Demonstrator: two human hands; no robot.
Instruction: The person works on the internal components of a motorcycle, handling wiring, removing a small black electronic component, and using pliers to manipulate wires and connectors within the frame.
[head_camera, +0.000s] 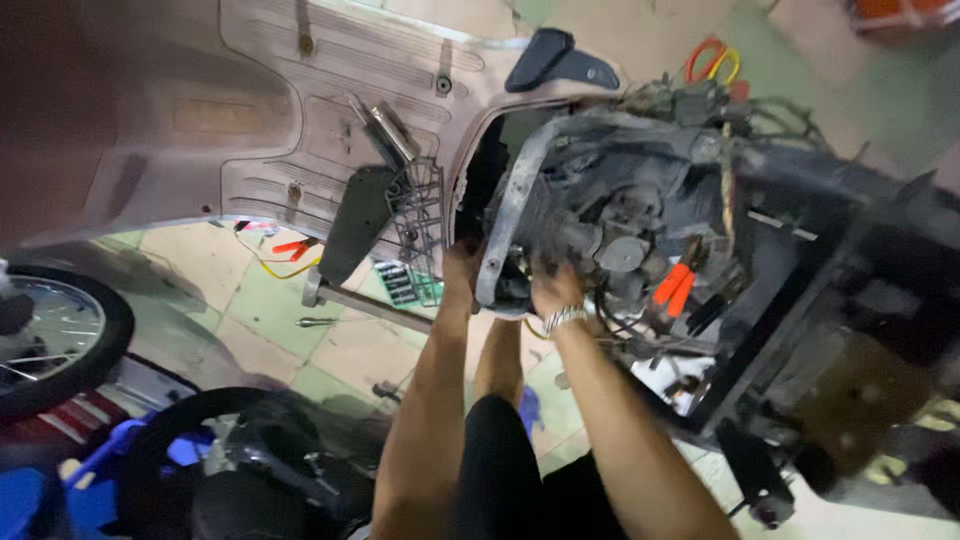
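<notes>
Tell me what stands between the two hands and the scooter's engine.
Nothing visible: the left hand is on the grey frame tube, and the right hand is already in the engine parts beside it.

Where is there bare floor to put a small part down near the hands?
The tiles between the wheel and the metal bar are mostly bare. Another patch lies just left of the left hand. Around the right hand, the engine is packed with hoses and orange-handled pliers.

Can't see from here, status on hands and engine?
Left hand on grey frame tube. Right hand at engine, grip unclear. Orange-handled pliers and cables close by.
</notes>
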